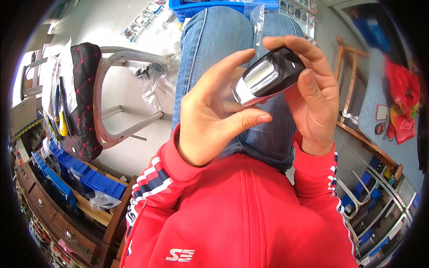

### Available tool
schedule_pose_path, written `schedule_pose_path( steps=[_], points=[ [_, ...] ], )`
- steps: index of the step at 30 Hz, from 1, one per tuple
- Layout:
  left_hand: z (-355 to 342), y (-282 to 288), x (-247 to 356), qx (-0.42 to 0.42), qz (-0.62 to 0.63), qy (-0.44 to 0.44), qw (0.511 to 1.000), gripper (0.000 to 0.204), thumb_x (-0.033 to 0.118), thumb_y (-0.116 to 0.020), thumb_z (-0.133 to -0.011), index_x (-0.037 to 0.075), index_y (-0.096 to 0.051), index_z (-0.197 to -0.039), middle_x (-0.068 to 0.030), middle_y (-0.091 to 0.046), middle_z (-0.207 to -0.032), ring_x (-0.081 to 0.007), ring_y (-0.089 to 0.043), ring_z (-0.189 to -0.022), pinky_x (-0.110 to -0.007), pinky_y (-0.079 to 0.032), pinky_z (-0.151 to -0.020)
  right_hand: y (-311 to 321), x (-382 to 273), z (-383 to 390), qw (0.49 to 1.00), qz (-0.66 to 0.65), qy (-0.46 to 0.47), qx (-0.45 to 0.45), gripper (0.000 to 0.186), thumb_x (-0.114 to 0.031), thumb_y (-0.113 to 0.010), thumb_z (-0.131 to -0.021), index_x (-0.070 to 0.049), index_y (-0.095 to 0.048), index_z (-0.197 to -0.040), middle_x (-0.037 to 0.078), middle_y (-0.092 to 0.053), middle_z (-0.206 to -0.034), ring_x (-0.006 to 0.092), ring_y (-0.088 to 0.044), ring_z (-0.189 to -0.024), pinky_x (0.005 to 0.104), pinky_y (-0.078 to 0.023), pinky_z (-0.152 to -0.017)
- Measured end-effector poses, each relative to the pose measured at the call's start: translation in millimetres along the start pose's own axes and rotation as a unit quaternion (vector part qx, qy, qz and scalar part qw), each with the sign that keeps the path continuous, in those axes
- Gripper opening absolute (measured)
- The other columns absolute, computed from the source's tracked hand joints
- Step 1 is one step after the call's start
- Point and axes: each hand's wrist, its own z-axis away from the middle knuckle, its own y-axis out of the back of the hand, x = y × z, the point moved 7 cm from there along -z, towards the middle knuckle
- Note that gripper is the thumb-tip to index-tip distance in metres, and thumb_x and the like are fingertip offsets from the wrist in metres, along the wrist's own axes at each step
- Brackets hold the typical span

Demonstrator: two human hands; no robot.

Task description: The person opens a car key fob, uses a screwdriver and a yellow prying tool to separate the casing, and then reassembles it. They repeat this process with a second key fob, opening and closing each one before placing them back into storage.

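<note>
I grip a glossy black-and-chrome oval object (268, 76), like a key fob shell, in my right hand (315, 94), thumb on its near side and fingers behind its top. My left hand (210, 116) is around its lower left end, thumb and index finger spread apart; whether its hidden fingers touch the object cannot be told. Both hands are above my jeans-covered legs (203, 49). A clear plastic bag (258, 24) shows behind the object, between my knees.
At left stands a chair with black quilted seat (85, 102), holding tools (62, 125). Blue bins (103, 183) and a wooden drawer unit (49, 210) are lower left. A blue tray (176, 6) and parts organizers (140, 20) are ahead. Right are a wooden frame (351, 67) and padded surface (371, 116) with red cloth (397, 80).
</note>
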Motion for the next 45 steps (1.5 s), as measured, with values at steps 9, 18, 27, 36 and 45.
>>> schedule_pose_path(
  steps=[9,18,27,36,45],
  points=[
    [0,2,-1,-0.003,0.049,0.053,0.997,0.047,-0.004,-0.062,-0.076,-0.008,-0.043,-0.119,-0.0151,-0.055,-0.103,-0.0171,-0.058,-0.083,-0.026,-0.05,-0.068,-6,0,-1,0.999,-0.004,-0.002,-0.035,0.047,-0.025,-0.051,-0.087,0.001,-0.039,-0.124,0.022,-0.044,-0.123,0.0222,-0.05,-0.108,0.0323,-0.039,-0.093],
    [10,-21,-13,-0.107,0.104,0.139,0.979,0.042,0.008,-0.05,-0.086,-0.003,-0.033,-0.123,-0.0114,-0.052,-0.105,-0.0173,-0.056,-0.086,-0.028,-0.048,-0.071,-19,5,5,0.993,-0.055,-0.052,-0.086,0.048,-0.03,-0.048,-0.088,0.001,-0.039,-0.124,0.025,-0.042,-0.124,0.0257,-0.049,-0.11,0.0332,-0.041,-0.09],
    [16,-25,-8,-0.106,-0.085,0.006,0.991,0.043,0.016,-0.044,-0.09,0.0,-0.028,-0.126,-0.0119,-0.047,-0.11,-0.0171,-0.052,-0.086,-0.026,-0.043,-0.076,-28,13,14,0.996,-0.042,-0.057,-0.045,0.057,-0.034,-0.049,-0.087,0.003,-0.032,-0.127,0.029,-0.042,-0.121,0.0325,-0.052,-0.105,0.0389,-0.045,-0.086],
    [23,-16,-4,-0.025,-0.086,-0.074,0.993,0.038,0.019,-0.048,-0.088,-0.002,-0.039,-0.118,-0.0115,-0.05,-0.104,-0.0172,-0.051,-0.087,-0.027,-0.041,-0.076,-45,10,20,1.0,-0.014,0.019,-0.014,0.06,-0.034,-0.051,-0.086,0.004,-0.028,-0.127,0.027,-0.046,-0.116,0.0296,-0.054,-0.1,0.0372,-0.045,-0.084],
    [30,-15,-3,0.032,-0.119,-0.15,0.981,0.037,0.018,-0.049,-0.088,-0.003,-0.041,-0.117,-0.01,-0.055,-0.094,-0.0154,-0.054,-0.083,-0.025,-0.041,-0.075,-46,-3,27,0.995,0.026,0.088,0.026,0.034,-0.018,-0.046,-0.089,0.007,-0.042,-0.113,0.019,-0.055,-0.105,0.0201,-0.054,-0.096,0.0289,-0.042,-0.084]
  ],
)
